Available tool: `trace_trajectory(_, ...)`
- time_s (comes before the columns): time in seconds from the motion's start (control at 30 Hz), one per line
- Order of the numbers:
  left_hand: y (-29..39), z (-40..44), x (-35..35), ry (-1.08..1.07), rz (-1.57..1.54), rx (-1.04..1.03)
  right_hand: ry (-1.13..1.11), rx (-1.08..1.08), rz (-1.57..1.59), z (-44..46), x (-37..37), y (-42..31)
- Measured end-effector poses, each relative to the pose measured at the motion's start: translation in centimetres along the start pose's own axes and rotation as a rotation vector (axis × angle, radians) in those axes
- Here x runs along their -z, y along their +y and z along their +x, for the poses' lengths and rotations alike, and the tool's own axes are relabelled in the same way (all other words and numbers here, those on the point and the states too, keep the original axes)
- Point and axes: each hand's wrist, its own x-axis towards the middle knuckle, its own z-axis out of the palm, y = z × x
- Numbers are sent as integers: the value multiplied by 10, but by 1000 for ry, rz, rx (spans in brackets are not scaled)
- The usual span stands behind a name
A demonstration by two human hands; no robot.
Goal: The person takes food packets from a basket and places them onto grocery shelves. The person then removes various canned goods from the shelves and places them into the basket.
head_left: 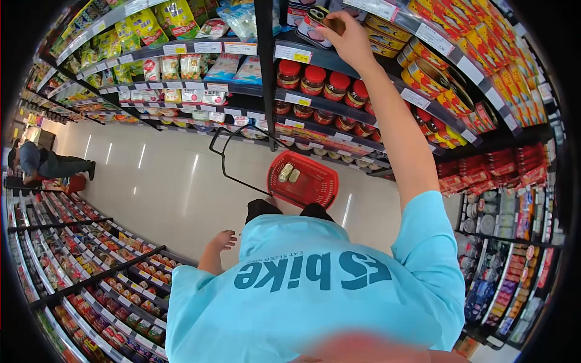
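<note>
My right hand (348,37) is raised to the shelf, its fingers closed on a dark tin (316,25) with a gold-coloured rim. That tin is tilted at the shelf's front edge, among similar tins; its label cannot be read. Yellow tins (387,31) stand just right of the hand. Low at my side, my left hand (225,241) hangs with its fingers apart and holds nothing. On the floor before my feet stands a red shopping basket (324,192) with a black handle (223,160) and two small packs (288,173) inside.
Jars with red lids (313,78) fill the shelf below my right hand. Bagged goods (181,18) line the shelves to the left, beyond a black upright (265,66). Another person (51,162) bends at the far left of the aisle floor (151,166). More stocked shelves (91,254) run along the lower left.
</note>
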Motion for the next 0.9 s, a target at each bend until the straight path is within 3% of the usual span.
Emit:
trace_trajectory(0.17,-26,5,1,11,-4,-7,77,350,-203,24,-40,25)
trace_trajectory(0.27,-32,-6,0,36,5,-6,14,228,-213,29,-53,22)
trace_trajectory(0.4,-34,-2,9,62,18,-3,113,326,-369,30,-64,18)
trace_trajectory(0.53,-19,20,32,196,-158,-283,267,242,-540,-6,-48,-44)
trace_trajectory(0.57,-9,34,38,217,-223,-369,78,125,-239,-19,-44,-45)
trace_trajectory(0.6,-1,54,44,233,-274,-498,213,459,-252,-39,-60,-28)
trace_trajectory(0.67,51,42,39,288,-180,-626,-38,382,-28,-102,-78,-24)
trace_trajectory(0.8,152,47,4,253,10,-799,-242,172,55,-243,-151,69)
trace_trajectory(0.87,190,81,-23,239,236,-785,-390,-426,123,-324,-195,139)
trace_trajectory(0.9,208,95,-37,233,317,-793,-424,-452,130,-357,-214,167)
